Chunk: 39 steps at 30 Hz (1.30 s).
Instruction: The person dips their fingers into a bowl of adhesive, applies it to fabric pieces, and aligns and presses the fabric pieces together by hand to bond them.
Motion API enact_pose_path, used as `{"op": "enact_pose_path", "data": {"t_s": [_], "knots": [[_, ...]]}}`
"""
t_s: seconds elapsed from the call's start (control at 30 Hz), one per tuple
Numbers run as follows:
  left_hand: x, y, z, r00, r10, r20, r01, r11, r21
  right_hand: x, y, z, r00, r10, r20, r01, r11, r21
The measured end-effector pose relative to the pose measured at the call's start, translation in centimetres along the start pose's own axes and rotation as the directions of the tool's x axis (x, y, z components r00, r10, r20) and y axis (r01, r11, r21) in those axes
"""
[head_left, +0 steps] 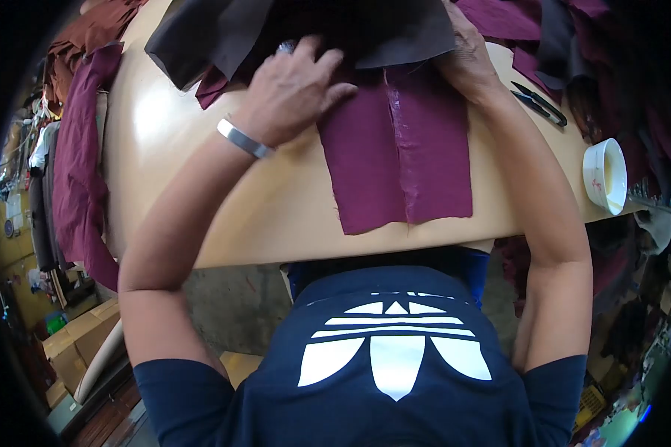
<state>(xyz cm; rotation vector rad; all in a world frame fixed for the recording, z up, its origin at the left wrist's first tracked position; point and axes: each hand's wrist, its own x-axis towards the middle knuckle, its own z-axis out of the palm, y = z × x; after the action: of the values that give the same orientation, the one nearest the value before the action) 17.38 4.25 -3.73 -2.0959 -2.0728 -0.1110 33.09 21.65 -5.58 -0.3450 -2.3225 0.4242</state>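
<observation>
A maroon fabric panel [436, 164] lies on the table, with a seam down its middle that carries shiny, whitish streaks. Dark brown fabric [402, 33] covers its upper end. My left hand [294, 93] is over the panel's upper left side, fingers apart and slightly bent, a ring on one finger and a silver bracelet [244, 139] at the wrist. At the right edge of the dark fabric, my right hand [466, 59] holds the cloth; its fingertips are partly hidden.
On the tan table [276, 216], a black snips-like tool [540, 103] lies at the right. Beside it, a white bowl [594, 179] with yellowish contents stands near the edge. Maroon cloth [78, 179] hangs over the left edge; more maroon and dark cloth [507, 18] is piled at the back right.
</observation>
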Motion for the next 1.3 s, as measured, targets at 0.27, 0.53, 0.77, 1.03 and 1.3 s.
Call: {"op": "enact_pose_path", "data": {"t_s": [0.27, 0.53, 0.77, 1.03, 1.3], "knots": [[-1.1, 1.0, 3.7, 0.990, -0.062, -0.126, 0.068, 0.997, 0.047, -0.1, 2.0, 0.3, 0.991, 0.067, 0.115, -0.055, 0.993, -0.100], [-0.6, 1.6, 2.5, 0.980, 0.137, -0.147, -0.143, 0.989, -0.031, -2.5, 3.4, -0.8, 0.990, -0.131, -0.055, 0.110, 0.953, -0.282], [-0.7, 1.9, 1.7, 0.986, 0.094, -0.139, -0.088, 0.995, 0.050, -10.1, -4.1, -4.1, 0.922, 0.181, 0.342, -0.005, 0.889, -0.458], [-0.6, 2.0, 2.3, 0.989, 0.074, -0.125, -0.066, 0.995, 0.071, -7.1, 1.5, -5.3, 0.910, 0.248, 0.332, -0.022, 0.829, -0.559], [-0.7, 1.8, 2.2, 0.994, 0.060, -0.090, -0.054, 0.996, 0.073, -11.5, -2.5, -6.9, 0.875, 0.335, 0.350, -0.089, 0.822, -0.562]]}}
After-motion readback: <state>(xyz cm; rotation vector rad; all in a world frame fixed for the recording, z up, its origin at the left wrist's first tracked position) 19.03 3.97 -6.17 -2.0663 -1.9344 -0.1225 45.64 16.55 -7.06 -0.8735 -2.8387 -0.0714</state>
